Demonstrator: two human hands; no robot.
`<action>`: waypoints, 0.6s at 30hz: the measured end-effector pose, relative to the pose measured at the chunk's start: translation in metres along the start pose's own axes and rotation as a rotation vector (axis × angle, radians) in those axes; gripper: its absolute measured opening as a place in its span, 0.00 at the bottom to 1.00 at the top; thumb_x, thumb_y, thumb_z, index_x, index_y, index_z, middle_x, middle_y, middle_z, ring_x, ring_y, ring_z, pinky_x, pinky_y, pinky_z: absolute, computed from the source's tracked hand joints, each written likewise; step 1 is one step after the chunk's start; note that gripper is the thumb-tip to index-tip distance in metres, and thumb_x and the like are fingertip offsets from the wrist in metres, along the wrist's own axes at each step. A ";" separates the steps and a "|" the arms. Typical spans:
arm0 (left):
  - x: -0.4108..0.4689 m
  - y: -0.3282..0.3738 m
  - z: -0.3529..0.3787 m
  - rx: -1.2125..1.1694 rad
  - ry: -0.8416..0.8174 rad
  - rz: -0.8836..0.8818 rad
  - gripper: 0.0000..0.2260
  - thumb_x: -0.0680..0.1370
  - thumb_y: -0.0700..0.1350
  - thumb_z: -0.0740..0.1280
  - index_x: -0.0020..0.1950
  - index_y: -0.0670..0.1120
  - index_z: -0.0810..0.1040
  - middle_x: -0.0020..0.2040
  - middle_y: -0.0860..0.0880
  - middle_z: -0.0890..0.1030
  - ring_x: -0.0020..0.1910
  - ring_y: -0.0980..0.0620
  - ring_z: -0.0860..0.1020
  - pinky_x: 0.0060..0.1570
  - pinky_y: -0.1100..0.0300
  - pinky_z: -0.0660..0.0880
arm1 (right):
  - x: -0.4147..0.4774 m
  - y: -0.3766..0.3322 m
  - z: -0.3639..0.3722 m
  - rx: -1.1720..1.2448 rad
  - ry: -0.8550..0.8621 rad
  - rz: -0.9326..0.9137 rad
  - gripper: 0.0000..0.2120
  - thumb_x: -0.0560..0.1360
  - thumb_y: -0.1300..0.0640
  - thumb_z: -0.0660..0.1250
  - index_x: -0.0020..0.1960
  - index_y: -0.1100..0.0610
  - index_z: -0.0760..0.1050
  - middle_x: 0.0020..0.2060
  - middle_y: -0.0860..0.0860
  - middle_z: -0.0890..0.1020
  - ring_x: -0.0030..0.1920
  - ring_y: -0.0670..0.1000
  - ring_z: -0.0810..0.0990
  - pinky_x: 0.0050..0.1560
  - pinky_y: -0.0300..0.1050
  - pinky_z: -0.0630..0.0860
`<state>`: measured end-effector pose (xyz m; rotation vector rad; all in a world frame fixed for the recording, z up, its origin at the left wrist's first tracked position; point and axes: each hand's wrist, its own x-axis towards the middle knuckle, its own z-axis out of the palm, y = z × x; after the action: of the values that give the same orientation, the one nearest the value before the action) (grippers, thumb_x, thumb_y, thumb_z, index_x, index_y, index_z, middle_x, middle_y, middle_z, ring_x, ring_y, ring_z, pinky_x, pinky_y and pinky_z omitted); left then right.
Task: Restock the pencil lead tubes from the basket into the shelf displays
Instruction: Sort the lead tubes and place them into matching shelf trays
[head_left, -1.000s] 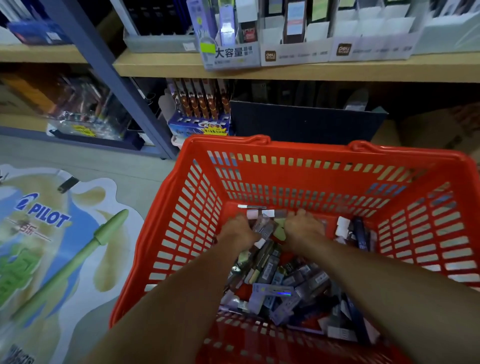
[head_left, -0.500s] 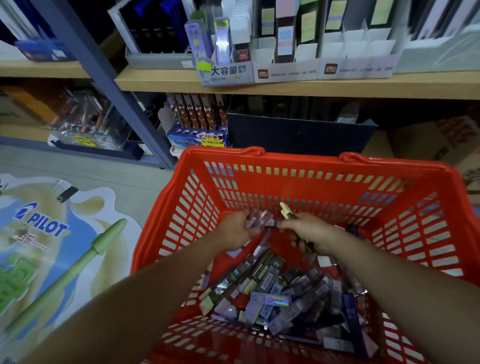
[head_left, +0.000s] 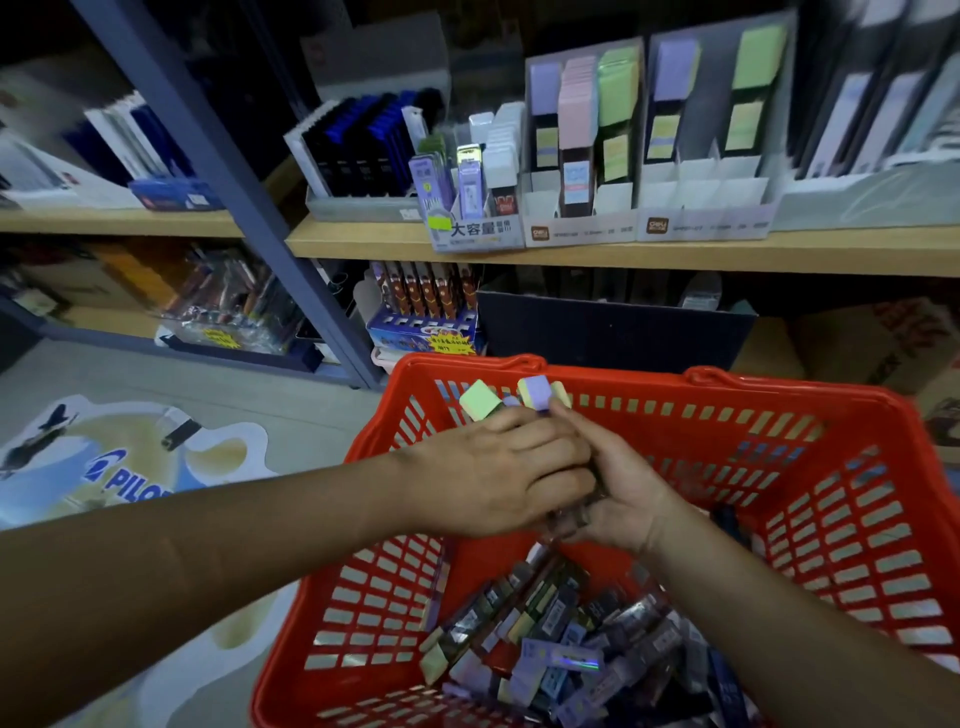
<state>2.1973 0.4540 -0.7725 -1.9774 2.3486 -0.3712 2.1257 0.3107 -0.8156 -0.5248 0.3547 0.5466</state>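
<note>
The left hand (head_left: 498, 467) and right hand (head_left: 628, 493) grip tubes (head_left: 535, 392), fingers (head_left: 563, 460) curled round them. They are over the basket (head_left: 779, 387).

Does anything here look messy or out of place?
Yes. The lead tubes lie in a jumbled heap in the red basket, pointing every way. On the shelf, the small display box sits angled, its front poking past the edge, unlike its neighbours.

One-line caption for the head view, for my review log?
Over the red basket, left hand and right hand together grip a bunch of lead tubes, facing the shelf displays.
</note>
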 end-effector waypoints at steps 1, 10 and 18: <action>-0.001 -0.001 -0.004 0.002 0.003 0.006 0.11 0.81 0.42 0.59 0.60 0.42 0.77 0.57 0.42 0.78 0.59 0.43 0.76 0.61 0.49 0.70 | -0.001 -0.001 0.004 -0.022 -0.011 -0.018 0.17 0.75 0.42 0.63 0.46 0.53 0.85 0.33 0.50 0.82 0.34 0.50 0.82 0.33 0.44 0.79; -0.001 -0.003 -0.019 -0.131 0.048 -0.082 0.14 0.82 0.39 0.60 0.67 0.40 0.75 0.63 0.41 0.77 0.65 0.42 0.72 0.68 0.50 0.67 | -0.011 -0.010 0.029 0.033 -0.018 -0.119 0.20 0.76 0.45 0.62 0.46 0.59 0.84 0.34 0.52 0.83 0.36 0.51 0.83 0.40 0.43 0.80; -0.002 0.000 -0.027 0.015 0.132 -0.106 0.15 0.82 0.44 0.61 0.69 0.45 0.74 0.66 0.48 0.77 0.68 0.46 0.72 0.64 0.48 0.67 | -0.011 -0.017 0.036 -0.008 0.058 -0.211 0.12 0.70 0.48 0.68 0.44 0.57 0.81 0.32 0.52 0.81 0.31 0.52 0.82 0.33 0.44 0.79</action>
<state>2.1929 0.4601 -0.7460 -2.1381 2.3126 -0.5395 2.1326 0.3139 -0.7752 -0.5786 0.3479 0.3294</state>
